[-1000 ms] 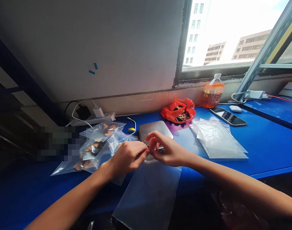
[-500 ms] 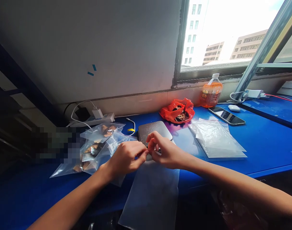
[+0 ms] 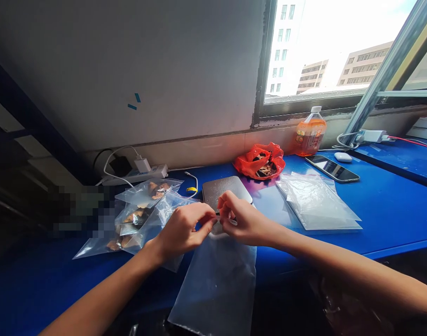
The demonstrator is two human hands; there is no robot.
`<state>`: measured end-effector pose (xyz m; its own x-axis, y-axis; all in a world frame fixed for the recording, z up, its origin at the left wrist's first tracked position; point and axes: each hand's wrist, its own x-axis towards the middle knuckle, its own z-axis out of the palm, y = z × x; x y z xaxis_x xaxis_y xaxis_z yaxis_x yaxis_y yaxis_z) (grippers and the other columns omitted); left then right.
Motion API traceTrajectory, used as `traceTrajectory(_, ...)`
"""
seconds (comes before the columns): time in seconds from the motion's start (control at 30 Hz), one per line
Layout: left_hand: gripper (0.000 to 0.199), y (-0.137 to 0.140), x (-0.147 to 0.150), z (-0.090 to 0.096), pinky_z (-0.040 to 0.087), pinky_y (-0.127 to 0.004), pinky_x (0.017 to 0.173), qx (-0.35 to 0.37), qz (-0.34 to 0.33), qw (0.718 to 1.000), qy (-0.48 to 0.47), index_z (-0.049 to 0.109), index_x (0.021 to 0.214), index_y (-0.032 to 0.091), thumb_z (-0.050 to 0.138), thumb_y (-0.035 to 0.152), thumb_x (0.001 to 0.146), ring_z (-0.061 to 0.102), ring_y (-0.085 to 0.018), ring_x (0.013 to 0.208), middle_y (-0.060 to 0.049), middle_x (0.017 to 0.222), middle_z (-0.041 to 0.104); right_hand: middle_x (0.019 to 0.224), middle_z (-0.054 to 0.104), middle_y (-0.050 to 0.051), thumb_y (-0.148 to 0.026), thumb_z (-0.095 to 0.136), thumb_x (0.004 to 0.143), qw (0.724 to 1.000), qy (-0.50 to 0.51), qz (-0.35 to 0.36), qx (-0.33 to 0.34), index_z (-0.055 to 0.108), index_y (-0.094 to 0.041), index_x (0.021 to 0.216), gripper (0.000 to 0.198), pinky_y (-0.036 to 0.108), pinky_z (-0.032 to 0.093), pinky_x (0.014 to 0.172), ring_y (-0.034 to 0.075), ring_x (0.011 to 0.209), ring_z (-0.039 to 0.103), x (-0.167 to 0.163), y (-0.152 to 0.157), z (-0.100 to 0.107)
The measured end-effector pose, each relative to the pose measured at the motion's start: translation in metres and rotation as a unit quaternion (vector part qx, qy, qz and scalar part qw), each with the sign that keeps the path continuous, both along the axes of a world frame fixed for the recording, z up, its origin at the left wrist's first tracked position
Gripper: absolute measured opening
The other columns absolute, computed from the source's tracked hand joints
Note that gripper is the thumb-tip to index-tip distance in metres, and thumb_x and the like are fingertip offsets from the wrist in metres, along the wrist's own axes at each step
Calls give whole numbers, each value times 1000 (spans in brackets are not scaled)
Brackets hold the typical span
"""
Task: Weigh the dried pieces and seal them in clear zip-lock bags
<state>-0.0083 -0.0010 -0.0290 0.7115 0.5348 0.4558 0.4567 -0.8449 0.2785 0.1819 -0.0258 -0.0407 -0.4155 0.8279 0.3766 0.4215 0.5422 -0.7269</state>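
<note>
A clear plastic bag [image 3: 217, 284] hangs down over the table's front edge, its top edge pinched between my two hands. My left hand [image 3: 187, 228] is closed, thumb and forefinger pressed on that edge. Close beside it, my right hand [image 3: 243, 221] also pinches the edge, fingers curled. Just behind the hands lies a flat, square kitchen scale [image 3: 225, 190] with a silvery top, partly covered by them. To the left are several clear bags [image 3: 136, 217] with brown dried pieces inside.
A stack of flat clear bags [image 3: 318, 203] lies to the right. Behind stand an open red plastic bag [image 3: 239, 163] with dark dried pieces and an orange drink bottle [image 3: 309, 135]. A phone [image 3: 332, 169], white earbud case [image 3: 343, 157] and power strip [image 3: 153, 171] line the back.
The hanging bag has swung slightly left. My right hand's fingers have shifted a little along its edge; my left hand has hardly moved.
</note>
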Motion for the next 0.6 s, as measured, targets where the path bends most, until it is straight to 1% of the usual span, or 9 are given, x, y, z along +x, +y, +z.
traceTrajectory(0.1,12,-1,1,2,46,-25,63,-21,9,1000,-11,62,80,16,52,18,86,60,-13,67,-2,74,66,74,52,-2,-5,47,71,1000,-22,-5,7,37,-21,89,26,22,35,56,12,63,48,0,-3,4)
traceTrajectory(0.2,12,-4,2,2,46,-25,63,-45,18,999,-13,64,83,17,53,20,86,60,-13,68,-1,75,67,74,50,-2,-6,48,72,998,-51,-12,29,35,-21,85,23,23,32,55,11,60,44,0,-6,5)
traceTrajectory(0.3,12,-5,3,1,46,-25,63,-48,17,999,-9,65,85,16,55,23,86,60,-14,68,-2,75,66,74,50,-1,-5,48,71,997,-70,-18,41,33,-22,83,25,23,31,55,11,60,43,-1,-7,2)
traceTrajectory(0.43,12,-3,2,-1,46,-27,65,-15,24,1000,10,64,86,16,54,22,87,60,-15,70,-2,77,66,77,53,0,-6,47,74,998,-45,-16,29,34,-22,85,23,23,33,56,12,63,47,-2,-4,0)
traceTrajectory(0.6,11,0,1,2,45,-31,70,76,24,996,37,60,82,16,51,20,87,59,-17,70,-2,73,65,76,54,1,-9,47,75,999,-38,-24,14,33,-22,84,22,25,36,58,14,66,51,-2,-3,3)
